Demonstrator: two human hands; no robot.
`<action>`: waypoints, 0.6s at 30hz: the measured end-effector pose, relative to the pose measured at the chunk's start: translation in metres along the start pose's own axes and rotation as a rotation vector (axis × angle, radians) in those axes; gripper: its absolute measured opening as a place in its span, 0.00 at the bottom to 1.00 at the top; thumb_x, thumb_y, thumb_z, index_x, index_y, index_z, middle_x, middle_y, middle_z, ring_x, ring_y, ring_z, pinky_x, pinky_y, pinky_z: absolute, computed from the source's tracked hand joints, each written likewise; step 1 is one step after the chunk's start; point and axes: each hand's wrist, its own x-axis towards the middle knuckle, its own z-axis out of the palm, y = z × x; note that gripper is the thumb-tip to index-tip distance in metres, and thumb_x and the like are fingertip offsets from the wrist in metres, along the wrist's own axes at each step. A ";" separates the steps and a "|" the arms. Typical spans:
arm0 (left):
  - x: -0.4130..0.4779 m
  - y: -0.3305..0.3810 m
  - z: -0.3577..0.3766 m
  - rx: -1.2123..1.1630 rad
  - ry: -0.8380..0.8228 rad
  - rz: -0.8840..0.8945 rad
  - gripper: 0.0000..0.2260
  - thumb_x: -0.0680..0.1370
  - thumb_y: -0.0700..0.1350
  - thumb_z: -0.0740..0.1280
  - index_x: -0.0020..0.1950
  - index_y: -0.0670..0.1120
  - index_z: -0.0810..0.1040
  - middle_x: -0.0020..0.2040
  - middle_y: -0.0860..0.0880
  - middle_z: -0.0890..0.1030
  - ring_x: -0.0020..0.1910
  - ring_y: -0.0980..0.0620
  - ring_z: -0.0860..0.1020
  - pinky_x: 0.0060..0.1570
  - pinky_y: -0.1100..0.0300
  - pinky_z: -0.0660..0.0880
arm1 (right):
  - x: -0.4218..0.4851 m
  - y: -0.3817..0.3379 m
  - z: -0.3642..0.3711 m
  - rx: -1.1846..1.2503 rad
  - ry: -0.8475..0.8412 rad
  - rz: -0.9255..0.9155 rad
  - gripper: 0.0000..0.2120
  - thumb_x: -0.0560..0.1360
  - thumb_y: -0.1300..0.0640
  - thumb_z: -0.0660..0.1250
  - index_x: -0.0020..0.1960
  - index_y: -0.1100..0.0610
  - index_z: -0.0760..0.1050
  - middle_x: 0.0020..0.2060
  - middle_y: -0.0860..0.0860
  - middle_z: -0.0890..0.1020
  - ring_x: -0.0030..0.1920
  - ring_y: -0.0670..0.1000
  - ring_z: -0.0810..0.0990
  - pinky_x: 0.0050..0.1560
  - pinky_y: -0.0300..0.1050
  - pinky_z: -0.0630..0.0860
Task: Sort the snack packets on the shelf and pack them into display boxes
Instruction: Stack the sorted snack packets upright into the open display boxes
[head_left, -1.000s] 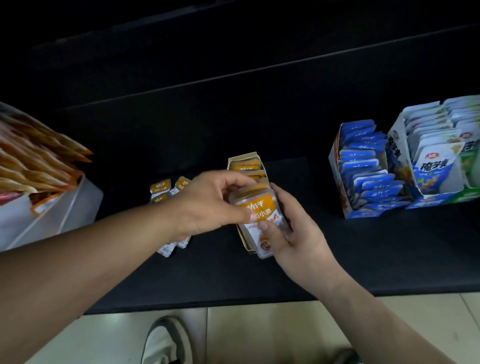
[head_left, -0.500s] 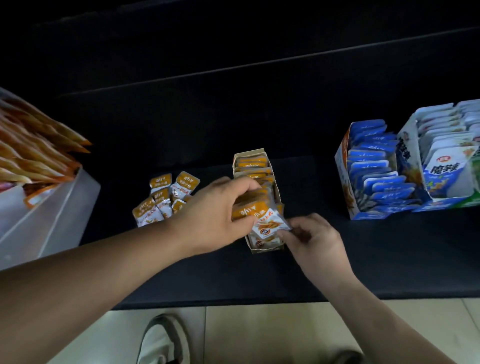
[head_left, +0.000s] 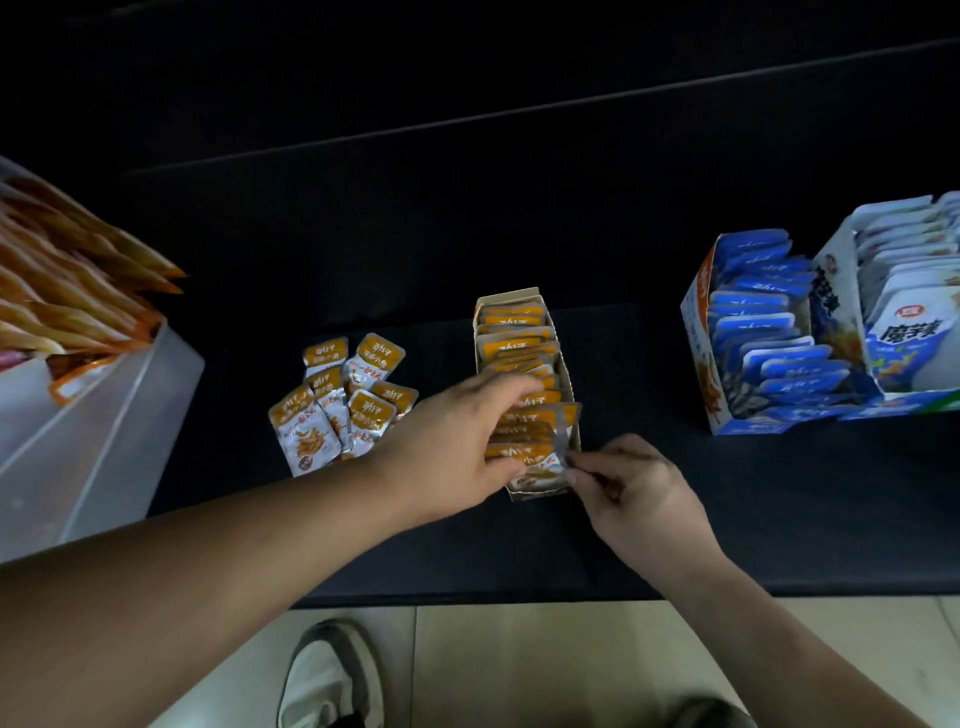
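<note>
A narrow cardboard display box (head_left: 566, 364) stands on the dark shelf (head_left: 675, 519), filled with several orange snack packets (head_left: 511, 322). My left hand (head_left: 457, 441) reaches into the box's near end, fingers curled around the front packets there. My right hand (head_left: 634, 488) pinches the edge of an orange packet (head_left: 545, 462) at the box's front right corner. A loose pile of several orange packets (head_left: 343, 395) lies on the shelf left of the box, partly behind my left wrist.
A blue display box (head_left: 701, 338) with blue packets and a white-and-blue box (head_left: 836, 306) with pale packets stand at the right. A clear bin (head_left: 104, 415) of long orange packets sits at the left. The shelf's front edge runs above a tiled floor and my shoes.
The packet held above the box went down into its near end. My left hand pushed in over the front packets, and my right hand drew back to the packet's right edge.
</note>
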 end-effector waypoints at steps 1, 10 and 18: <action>-0.001 0.000 0.000 -0.017 0.027 0.005 0.30 0.76 0.52 0.76 0.76 0.55 0.68 0.70 0.56 0.73 0.65 0.58 0.75 0.62 0.58 0.78 | 0.001 0.001 -0.001 -0.013 0.029 -0.014 0.09 0.73 0.51 0.78 0.53 0.47 0.86 0.45 0.40 0.77 0.40 0.43 0.80 0.38 0.45 0.81; -0.017 -0.005 0.001 -0.005 0.080 -0.227 0.41 0.71 0.64 0.77 0.80 0.56 0.64 0.43 0.59 0.77 0.38 0.60 0.77 0.37 0.65 0.74 | 0.007 -0.007 0.000 0.387 -0.226 0.101 0.40 0.76 0.58 0.75 0.82 0.47 0.59 0.66 0.41 0.74 0.67 0.39 0.75 0.68 0.47 0.77; -0.007 -0.001 0.028 -0.466 0.162 -0.473 0.42 0.68 0.52 0.84 0.75 0.53 0.65 0.41 0.50 0.83 0.40 0.57 0.83 0.42 0.62 0.81 | 0.005 -0.015 0.007 0.589 -0.270 0.122 0.36 0.75 0.51 0.74 0.79 0.39 0.64 0.72 0.43 0.71 0.69 0.38 0.74 0.67 0.41 0.76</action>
